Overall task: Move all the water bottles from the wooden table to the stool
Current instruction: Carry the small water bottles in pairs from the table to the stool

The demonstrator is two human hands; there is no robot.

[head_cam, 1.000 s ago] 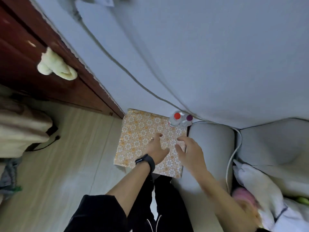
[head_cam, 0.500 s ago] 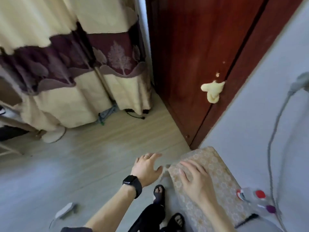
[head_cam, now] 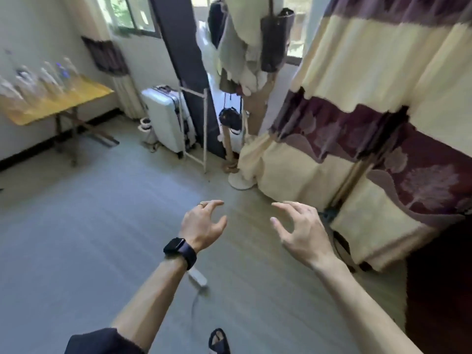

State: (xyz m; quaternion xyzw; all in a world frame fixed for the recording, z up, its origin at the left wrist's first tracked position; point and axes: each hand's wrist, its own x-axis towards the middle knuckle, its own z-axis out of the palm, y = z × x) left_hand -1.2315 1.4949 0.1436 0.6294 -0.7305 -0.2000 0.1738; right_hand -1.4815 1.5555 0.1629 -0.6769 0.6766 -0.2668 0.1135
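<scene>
From my head camera, no brand, label or writing can be read anywhere; the water bottles (head_cam: 38,77) are too blurred for that. They stand in a cluster on the wooden counter (head_cam: 76,98), toward its far-left end, against the white wall. The counter itself is well away from me, across the grey floor (head_cam: 76,238), up in the left of the view.

My left grip (head_cam: 201,223) hangs in the air above the floor, released, fingers spread and curled, holding nothing and touching nothing. A black watch (head_cam: 178,249) sits on that wrist and a ring is on one finger. My right grip (head_cam: 298,226) is level with it, just beside it, likewise released with fingers apart and empty.

To the right of the counter a white suitcase (head_cam: 166,116) stands upright on the floor. Further right of that, a cream and maroon curtain (head_cam: 357,136) hangs close beside my right grip.
</scene>
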